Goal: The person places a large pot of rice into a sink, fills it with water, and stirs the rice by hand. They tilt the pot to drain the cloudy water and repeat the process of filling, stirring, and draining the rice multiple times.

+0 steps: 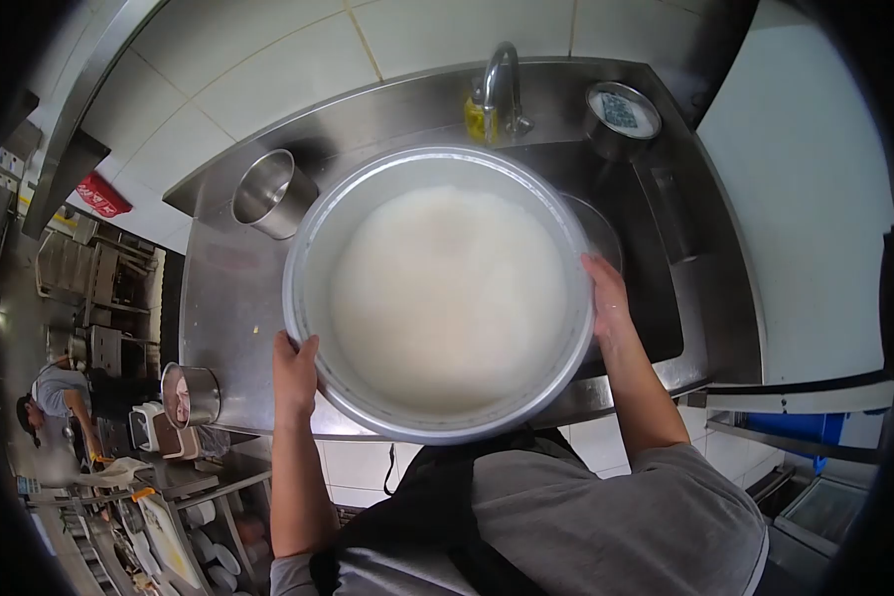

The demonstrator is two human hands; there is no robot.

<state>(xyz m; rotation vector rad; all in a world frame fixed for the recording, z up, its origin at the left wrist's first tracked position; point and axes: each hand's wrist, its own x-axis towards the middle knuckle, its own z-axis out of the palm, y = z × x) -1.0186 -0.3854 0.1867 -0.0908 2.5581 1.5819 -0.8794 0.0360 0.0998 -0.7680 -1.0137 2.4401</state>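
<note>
Gripping opposite sides of a large metal bowl, the left hand and right hand close on its rim, holding it over the sink below the tap; cloudy white liquid fills it. A steel cup stands just beside, a lidded tin near the corner

A silver bowl is holding milky white water; a yellow bottle is showing top centre, a red sign upper left.
</note>
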